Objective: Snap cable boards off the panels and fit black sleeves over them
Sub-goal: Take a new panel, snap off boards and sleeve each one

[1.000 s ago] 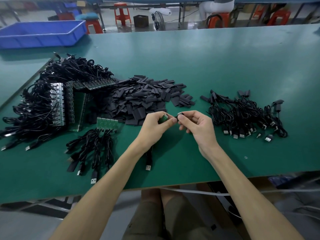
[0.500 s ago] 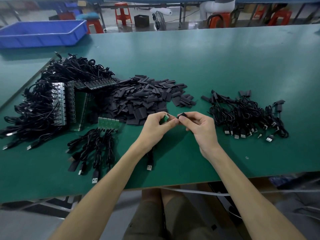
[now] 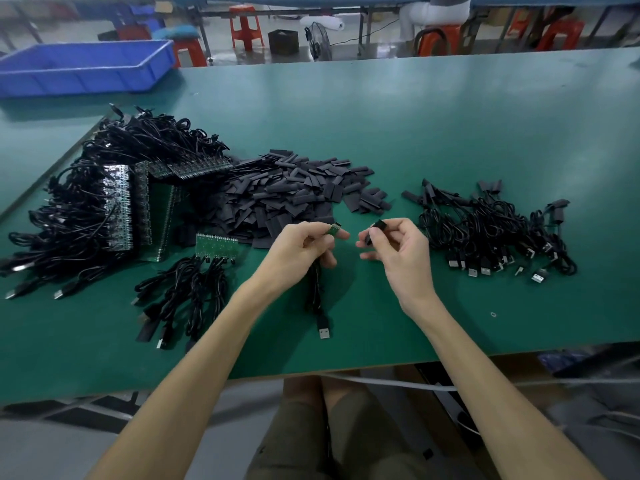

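Observation:
My left hand pinches a small green cable board whose black cable hangs down to a USB plug on the table. A short gap to the right, my right hand pinches a black sleeve between thumb and fingers. A panel of green boards with cables attached lies left of my left hand. Behind both hands sits a heap of loose black sleeves.
A large tangle of cables and board panels fills the left of the green table. A pile of sleeved cables lies at the right. A blue tray stands at the far left. The table's front edge runs just under my forearms.
My hands, which met at the fingertips, have drawn apart. The board stays in my left hand and the sleeve in my right.

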Action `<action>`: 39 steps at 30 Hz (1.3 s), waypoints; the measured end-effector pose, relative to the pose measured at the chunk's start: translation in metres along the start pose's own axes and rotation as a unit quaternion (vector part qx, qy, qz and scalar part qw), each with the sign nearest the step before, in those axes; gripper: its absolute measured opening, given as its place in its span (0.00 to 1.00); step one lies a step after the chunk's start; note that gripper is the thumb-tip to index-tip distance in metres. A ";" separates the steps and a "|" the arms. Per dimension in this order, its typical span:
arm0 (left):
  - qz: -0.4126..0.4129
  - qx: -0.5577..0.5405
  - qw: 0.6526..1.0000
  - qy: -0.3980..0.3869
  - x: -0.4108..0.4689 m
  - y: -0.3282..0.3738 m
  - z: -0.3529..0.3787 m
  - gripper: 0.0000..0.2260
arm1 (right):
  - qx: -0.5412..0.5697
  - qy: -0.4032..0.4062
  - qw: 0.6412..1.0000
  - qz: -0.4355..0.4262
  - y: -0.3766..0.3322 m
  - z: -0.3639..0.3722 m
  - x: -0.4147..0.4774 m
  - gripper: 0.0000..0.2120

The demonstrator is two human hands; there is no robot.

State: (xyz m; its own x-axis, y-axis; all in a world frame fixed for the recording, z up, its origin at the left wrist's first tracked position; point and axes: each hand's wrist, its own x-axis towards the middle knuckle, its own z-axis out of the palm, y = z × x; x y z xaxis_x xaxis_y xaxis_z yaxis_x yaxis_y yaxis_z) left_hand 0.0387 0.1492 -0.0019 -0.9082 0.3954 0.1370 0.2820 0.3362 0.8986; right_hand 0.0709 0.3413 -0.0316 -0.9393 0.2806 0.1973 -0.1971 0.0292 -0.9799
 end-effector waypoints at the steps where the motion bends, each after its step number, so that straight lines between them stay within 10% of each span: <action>1: 0.001 -0.008 1.000 0.019 0.000 -0.001 0.000 0.09 | -0.033 -0.004 0.999 -0.012 0.001 0.000 0.000 0.02; 39: -0.044 0.208 0.977 -0.004 -0.002 -0.003 -0.019 0.11 | -0.268 -0.120 0.951 -0.101 -0.013 0.009 -0.010 0.11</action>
State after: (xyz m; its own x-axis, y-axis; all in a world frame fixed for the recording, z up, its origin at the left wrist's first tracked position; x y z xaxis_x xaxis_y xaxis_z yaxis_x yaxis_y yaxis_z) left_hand 0.0344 0.1314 0.0029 -0.9322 0.3566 0.0622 0.3066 0.6864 0.6594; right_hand 0.0803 0.3290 -0.0205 -0.9470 -0.0073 0.3212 -0.2695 0.5623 -0.7818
